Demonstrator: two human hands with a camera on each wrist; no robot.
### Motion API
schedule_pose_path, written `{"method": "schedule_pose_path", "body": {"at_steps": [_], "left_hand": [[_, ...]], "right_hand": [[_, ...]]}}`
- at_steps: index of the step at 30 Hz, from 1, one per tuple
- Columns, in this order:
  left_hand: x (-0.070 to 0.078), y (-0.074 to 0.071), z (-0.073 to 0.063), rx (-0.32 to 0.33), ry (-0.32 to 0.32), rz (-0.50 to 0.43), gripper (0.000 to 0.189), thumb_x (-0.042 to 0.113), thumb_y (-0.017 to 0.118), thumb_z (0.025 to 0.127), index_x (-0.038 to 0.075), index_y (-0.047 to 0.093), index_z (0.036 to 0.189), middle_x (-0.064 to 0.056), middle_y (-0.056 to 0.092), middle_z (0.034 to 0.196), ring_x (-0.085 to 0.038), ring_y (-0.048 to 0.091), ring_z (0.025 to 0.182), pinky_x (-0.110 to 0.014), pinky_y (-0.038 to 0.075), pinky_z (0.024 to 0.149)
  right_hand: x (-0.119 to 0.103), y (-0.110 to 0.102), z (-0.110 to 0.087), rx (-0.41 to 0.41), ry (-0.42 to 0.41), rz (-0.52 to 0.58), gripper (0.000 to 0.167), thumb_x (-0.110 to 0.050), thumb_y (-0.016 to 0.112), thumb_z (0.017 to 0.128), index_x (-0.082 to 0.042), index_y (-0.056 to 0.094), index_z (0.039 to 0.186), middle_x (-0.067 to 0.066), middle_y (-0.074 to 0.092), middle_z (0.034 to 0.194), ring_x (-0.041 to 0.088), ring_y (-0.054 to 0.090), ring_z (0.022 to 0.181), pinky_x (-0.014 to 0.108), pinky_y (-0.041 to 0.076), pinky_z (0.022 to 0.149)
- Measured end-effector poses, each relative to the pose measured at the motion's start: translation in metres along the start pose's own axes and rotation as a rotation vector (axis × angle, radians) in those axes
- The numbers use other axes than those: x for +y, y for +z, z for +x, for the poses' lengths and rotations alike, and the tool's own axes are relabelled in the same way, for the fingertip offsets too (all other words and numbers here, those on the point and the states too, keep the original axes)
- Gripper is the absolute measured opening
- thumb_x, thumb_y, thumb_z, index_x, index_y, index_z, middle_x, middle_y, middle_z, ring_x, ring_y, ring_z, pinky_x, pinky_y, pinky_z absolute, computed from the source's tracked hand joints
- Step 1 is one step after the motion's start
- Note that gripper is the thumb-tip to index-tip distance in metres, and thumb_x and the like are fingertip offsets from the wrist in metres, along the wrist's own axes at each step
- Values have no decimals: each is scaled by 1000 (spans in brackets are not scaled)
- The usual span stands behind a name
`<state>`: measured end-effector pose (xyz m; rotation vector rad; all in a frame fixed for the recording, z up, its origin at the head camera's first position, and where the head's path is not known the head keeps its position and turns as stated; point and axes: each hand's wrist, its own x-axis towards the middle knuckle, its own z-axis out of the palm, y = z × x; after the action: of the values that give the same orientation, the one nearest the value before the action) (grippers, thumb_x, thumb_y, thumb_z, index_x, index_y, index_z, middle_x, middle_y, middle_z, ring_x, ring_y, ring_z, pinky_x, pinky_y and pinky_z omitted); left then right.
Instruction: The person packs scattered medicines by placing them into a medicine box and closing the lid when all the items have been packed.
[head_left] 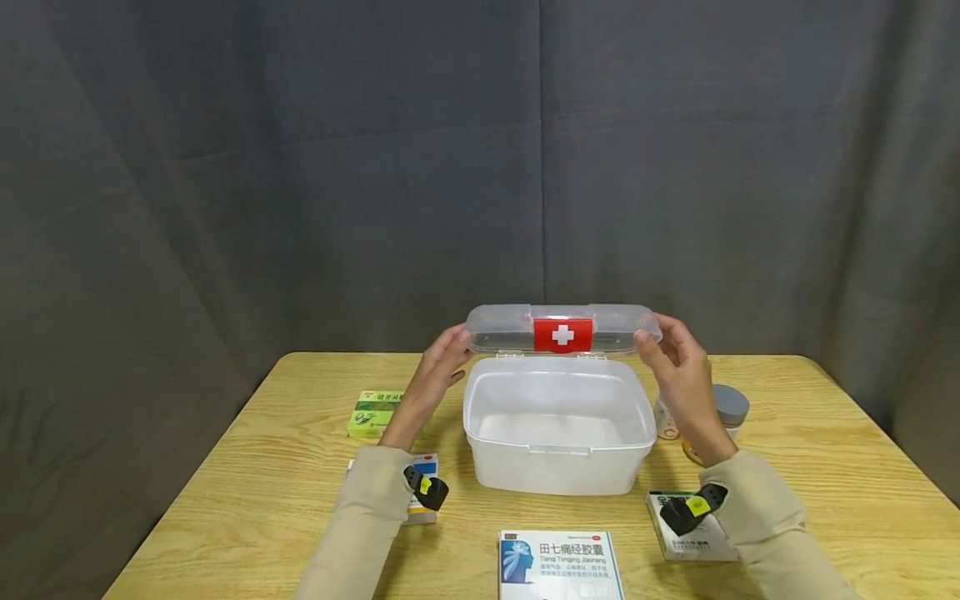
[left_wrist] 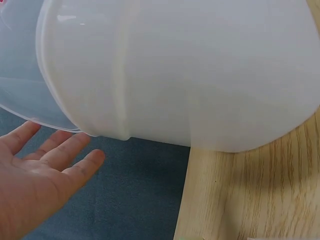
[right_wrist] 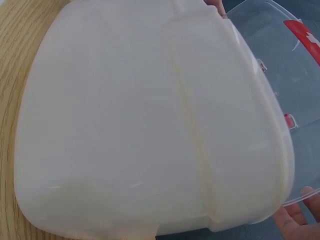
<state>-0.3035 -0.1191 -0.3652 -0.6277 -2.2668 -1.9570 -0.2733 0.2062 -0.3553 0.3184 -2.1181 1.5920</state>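
Note:
A white plastic first-aid box (head_left: 558,462) stands with its clear lid (head_left: 495,327) raised at the back, hinged to the rear rim. A red label with a white cross (head_left: 562,335) marks the lid. My left hand (head_left: 438,367) is at the lid's left end; in the left wrist view its fingers (left_wrist: 67,152) are fairly straight and the tips meet the lid's edge. At the other end my right hand (head_left: 682,379) pinches the lid, thumb on the near side and fingers behind. The right wrist view shows only part of that hand (right_wrist: 297,220), past the box wall.
Left of the box lie a green medicine carton (head_left: 371,417) and a blue-and-white carton (head_left: 426,467), partly behind my forearm. In front is a white-and-blue carton (head_left: 558,567). On the right are another carton (head_left: 693,546) and a grey-capped bottle (head_left: 730,404). A dark curtain (head_left: 480,167) hangs behind the table.

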Motion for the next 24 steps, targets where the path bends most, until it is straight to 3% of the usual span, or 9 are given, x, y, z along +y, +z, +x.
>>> {"method": "schedule_pose_path", "body": {"at_steps": [11, 15, 21, 24], "left_hand": [[6, 6, 5, 21, -15, -31, 55, 42, 37, 102, 7, 41, 144, -17, 43, 143, -36, 44, 129, -55, 34, 105], [7, 8, 6, 24, -31, -58, 56, 42, 38, 102, 5, 39, 145, -19, 40, 144, -39, 42, 130, -55, 37, 103], [9, 10, 8, 35, -55, -64, 57, 43, 38, 102, 5, 39, 144, -18, 39, 144, -38, 43, 129, -53, 38, 103], [10, 10, 10, 42, -74, -63, 59, 46, 38, 101, 6, 40, 144, -16, 38, 145, -37, 44, 128, -50, 39, 104]], "right_hand": [[-5, -5, 2, -14, 34, -21, 49, -33, 53, 101, -3, 45, 138, 9, 49, 139, 22, 49, 124, 29, 44, 100], [-6, -5, 3, -12, 36, -12, 49, -33, 53, 101, -1, 45, 137, 10, 49, 137, 17, 50, 121, 23, 45, 96], [-8, -6, 6, -12, 41, -16, 49, -34, 52, 101, 0, 45, 136, 13, 50, 136, 22, 51, 123, 20, 46, 92], [-8, -6, 7, -1, 41, -9, 49, -34, 53, 101, 1, 47, 134, 9, 54, 130, 13, 54, 116, 16, 47, 88]]}}
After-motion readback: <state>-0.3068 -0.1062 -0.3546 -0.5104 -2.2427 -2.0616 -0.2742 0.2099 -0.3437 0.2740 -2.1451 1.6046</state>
